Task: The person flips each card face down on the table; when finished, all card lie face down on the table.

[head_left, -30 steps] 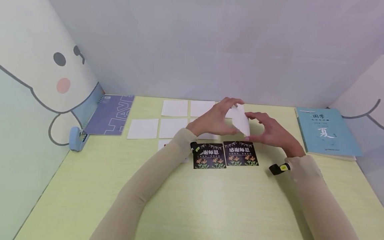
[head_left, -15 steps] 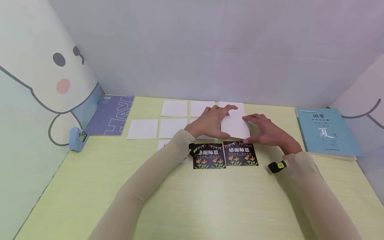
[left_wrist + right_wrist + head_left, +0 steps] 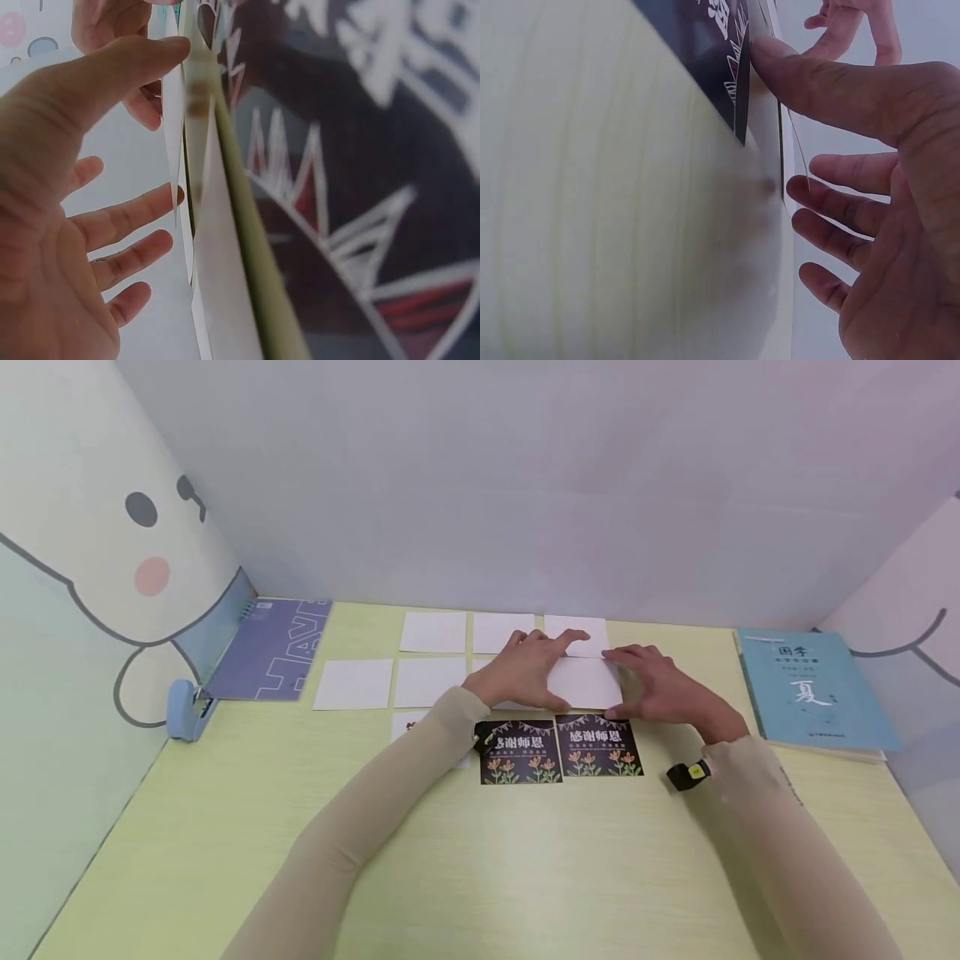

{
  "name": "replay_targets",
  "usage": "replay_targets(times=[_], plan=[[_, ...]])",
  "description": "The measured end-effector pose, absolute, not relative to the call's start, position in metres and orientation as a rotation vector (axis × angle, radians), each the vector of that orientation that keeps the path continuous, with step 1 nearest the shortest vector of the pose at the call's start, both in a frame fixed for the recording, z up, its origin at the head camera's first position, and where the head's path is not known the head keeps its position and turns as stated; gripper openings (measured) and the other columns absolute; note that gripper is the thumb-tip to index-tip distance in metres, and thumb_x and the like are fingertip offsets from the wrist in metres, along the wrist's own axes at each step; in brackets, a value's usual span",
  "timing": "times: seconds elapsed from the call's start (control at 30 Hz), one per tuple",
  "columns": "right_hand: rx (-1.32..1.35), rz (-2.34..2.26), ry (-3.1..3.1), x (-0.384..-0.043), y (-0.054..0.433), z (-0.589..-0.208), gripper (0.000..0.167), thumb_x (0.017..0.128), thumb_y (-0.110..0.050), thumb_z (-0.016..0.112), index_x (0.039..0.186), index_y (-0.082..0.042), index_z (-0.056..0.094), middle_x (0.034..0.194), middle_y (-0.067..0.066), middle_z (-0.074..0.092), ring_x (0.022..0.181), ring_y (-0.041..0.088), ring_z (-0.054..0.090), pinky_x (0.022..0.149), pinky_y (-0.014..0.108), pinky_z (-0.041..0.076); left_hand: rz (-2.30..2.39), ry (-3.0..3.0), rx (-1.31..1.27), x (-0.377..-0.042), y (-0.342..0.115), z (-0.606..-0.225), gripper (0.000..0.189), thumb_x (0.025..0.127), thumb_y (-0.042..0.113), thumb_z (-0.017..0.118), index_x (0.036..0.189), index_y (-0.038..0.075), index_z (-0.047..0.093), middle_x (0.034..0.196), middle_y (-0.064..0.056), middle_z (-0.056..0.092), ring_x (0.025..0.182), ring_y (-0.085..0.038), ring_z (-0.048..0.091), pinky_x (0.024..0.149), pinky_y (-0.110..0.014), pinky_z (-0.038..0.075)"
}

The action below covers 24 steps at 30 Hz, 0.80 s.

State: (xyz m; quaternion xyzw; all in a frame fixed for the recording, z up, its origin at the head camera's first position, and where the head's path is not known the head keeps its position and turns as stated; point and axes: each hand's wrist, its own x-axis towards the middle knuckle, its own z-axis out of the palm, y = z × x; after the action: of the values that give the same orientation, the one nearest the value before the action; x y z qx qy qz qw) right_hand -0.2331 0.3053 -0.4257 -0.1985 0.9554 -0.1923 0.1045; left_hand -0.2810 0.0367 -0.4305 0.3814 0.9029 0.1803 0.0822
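A blank white card (image 3: 585, 683) lies at the right end of the middle row of white cards. My left hand (image 3: 517, 670) holds its left side, the thumb at the near edge and the fingers spread toward the back. At the right side, my right hand (image 3: 660, 689) holds the same card by thumb and fingertips. In the right wrist view a thin card edge (image 3: 799, 142) runs between thumb and finger of the right hand (image 3: 900, 187). Just in front lie two dark printed cards (image 3: 521, 753) with flowers and white characters. My left forearm partly covers another printed card (image 3: 405, 724).
Three white cards (image 3: 433, 632) form the back row; more white cards (image 3: 352, 684) continue the middle row leftward. A purple spiral notebook (image 3: 273, 649) and a light blue device (image 3: 183, 710), probably a tape dispenser, stand left. A blue book (image 3: 813, 689) lies right. Walls enclose the table.
The white card, raised and bent between both hands a second ago, has come down flat in front of the back row. Both hands have lowered slightly with it and stay at its sides.
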Motion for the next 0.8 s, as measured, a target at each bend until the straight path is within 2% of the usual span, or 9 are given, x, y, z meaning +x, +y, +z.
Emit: replay_targets(times=[0.17,0.4,0.57,0.8], plan=[[-0.58,-0.563,2.812,-0.232,0.305,-0.426,0.098,0.084,-0.035,0.091,0.163,-0.005,0.041,0.164,0.03,0.041,0.146,0.05,0.038,0.118,0.075,0.028,0.52,2.702,1.137,-0.281,0.037,-0.431,0.117,0.077,0.057,0.09,0.168,0.037,0.02,0.145,0.004,0.069,0.136,-0.026,0.054,0.118,-0.051,0.035],[-0.571,-0.582,2.823,-0.23,0.308,-0.422,0.1,0.085,-0.039,0.09,0.165,-0.007,0.037,0.168,0.028,0.036,0.149,0.05,0.034,0.118,0.075,0.026,0.491,2.716,1.15,-0.28,0.034,-0.429,0.116,0.079,0.061,0.088,0.169,0.038,0.019,0.156,-0.001,0.062,0.139,-0.026,0.052,0.117,-0.051,0.036],[-0.548,-0.624,2.822,-0.225,0.312,-0.419,0.1,0.086,-0.04,0.089,0.165,-0.008,0.037,0.169,0.027,0.035,0.149,0.05,0.033,0.118,0.076,0.025,0.517,2.713,1.143,-0.28,0.03,-0.425,0.113,0.08,0.059,0.089,0.168,0.037,0.021,0.153,0.0,0.064,0.141,-0.028,0.051,0.117,-0.053,0.036],[-0.581,-0.748,2.817,-0.212,0.315,-0.422,0.095,0.086,-0.034,0.09,0.163,-0.008,0.04,0.164,0.026,0.043,0.14,0.046,0.039,0.115,0.072,0.029,0.52,2.702,1.15,-0.276,0.015,-0.42,0.109,0.082,0.059,0.087,0.168,0.036,0.025,0.15,0.001,0.065,0.143,-0.028,0.051,0.118,-0.052,0.035]])
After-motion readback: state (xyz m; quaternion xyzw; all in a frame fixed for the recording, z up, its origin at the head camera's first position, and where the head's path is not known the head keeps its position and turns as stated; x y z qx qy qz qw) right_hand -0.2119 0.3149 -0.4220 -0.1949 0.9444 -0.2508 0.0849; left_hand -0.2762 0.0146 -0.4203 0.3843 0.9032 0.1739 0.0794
